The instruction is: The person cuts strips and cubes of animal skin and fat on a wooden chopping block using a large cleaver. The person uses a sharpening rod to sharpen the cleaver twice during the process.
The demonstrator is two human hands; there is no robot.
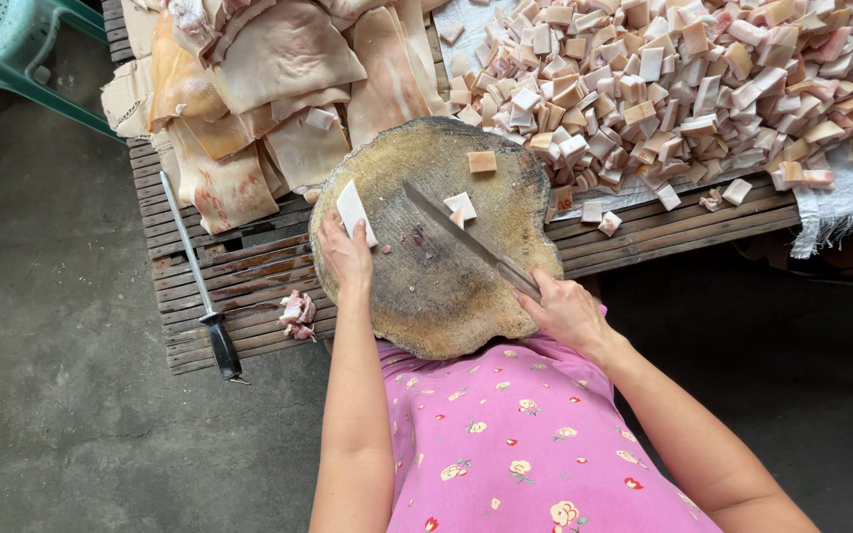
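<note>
left to right: a sharpening steel point(199, 286) lies on the slatted bench point(249, 262), uncut slabs of pork skin point(268, 89) stacked above it. your left hand point(345, 255) pinches a white strip of fat point(354, 210) at the near-left edge of the round wooden block point(436, 237); curl those fingertips back from the cut line. your right hand point(566, 311) is closed round the handle of the knife point(466, 240), blade flat across the block beside two cut cubes point(462, 206). the diced pile point(703, 79) lies far right.

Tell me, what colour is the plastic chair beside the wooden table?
The plastic chair is pale green, seen in the head view.
</note>
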